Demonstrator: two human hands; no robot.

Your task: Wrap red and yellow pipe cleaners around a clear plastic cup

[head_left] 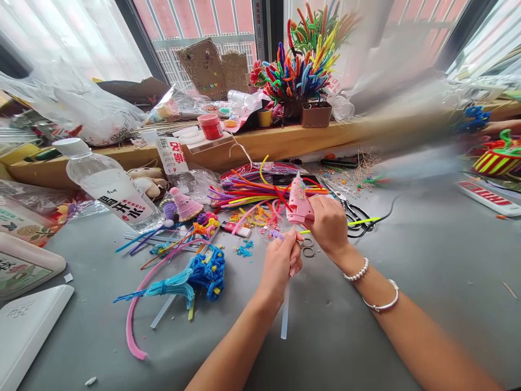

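Note:
My right hand (329, 222) is wrapped round a pink hot glue gun (300, 203), its nozzle pointing away from me. Just behind the gun, my left hand (283, 258) is closed on a translucent glue stick (285, 312), whose free end hangs down towards me. The stick lines up with the gun's rear, but my fingers hide whether it sits inside. A small purple piece (277, 234) shows beside my left fingertips. Scissors (308, 247) lie partly behind my hands. Left of them rests a bunch of blue pipe-cleaner flowers (207, 271) with light-blue stems.
Colourful pipe cleaners (244, 190) lie beyond the gun, with black-handled scissors (358, 217) to the right. A water bottle (112, 184) and crocheted pink figure (186, 205) stand left. A pink strip (132, 326) curves across the grey table. A blurred shape (407, 119) covers the upper right.

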